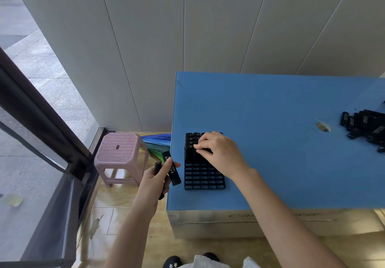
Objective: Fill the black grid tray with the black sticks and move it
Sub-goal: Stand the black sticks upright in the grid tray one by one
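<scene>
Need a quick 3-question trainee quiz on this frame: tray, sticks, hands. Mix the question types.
1. True or false: every cell of the black grid tray holds a stick.
2. What does the left hand grip? A) black sticks B) a cloth C) nothing
3. Fill in: the loose pile of sticks lies at the far ___ edge of the blue table top.
Key: 1 false, the near rows stand empty. 2 A. 3 right.
</scene>
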The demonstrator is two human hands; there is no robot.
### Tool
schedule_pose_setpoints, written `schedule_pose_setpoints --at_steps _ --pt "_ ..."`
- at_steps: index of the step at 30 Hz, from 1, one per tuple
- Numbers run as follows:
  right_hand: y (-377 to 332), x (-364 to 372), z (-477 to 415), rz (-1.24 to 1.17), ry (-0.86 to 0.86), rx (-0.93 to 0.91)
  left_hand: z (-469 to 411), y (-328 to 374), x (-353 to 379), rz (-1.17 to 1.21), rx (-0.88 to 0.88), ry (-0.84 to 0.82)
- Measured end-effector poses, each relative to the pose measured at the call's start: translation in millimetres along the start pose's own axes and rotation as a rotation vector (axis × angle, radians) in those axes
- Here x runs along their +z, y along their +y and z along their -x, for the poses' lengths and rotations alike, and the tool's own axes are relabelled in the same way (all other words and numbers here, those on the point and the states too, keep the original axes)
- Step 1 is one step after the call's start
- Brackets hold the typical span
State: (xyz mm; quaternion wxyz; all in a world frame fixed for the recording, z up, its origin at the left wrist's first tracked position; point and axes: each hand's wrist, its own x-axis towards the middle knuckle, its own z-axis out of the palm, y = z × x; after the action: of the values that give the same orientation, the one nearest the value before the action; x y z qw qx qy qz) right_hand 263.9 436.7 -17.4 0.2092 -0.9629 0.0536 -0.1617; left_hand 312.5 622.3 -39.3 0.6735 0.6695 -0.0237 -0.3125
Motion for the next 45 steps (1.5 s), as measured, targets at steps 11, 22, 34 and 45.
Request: schedule_pose_setpoints --at_steps 11,22,34,45 --pt "-53 1 34 -0.844 -0.348 0.701 4 3 4 0.0 0.126 -0.073" --pt "-10 -15 41 -0.523 0.123 0.495 4 -1 8 0.043 0.006 -0.033" --pt "9 0 23 -0.206 0.147 0.168 2 0 6 0.014 -0.056 0.016" --pt "11 -2 16 -0.079 0.062 0.142 0 1 2 0.066 0.032 -0.032"
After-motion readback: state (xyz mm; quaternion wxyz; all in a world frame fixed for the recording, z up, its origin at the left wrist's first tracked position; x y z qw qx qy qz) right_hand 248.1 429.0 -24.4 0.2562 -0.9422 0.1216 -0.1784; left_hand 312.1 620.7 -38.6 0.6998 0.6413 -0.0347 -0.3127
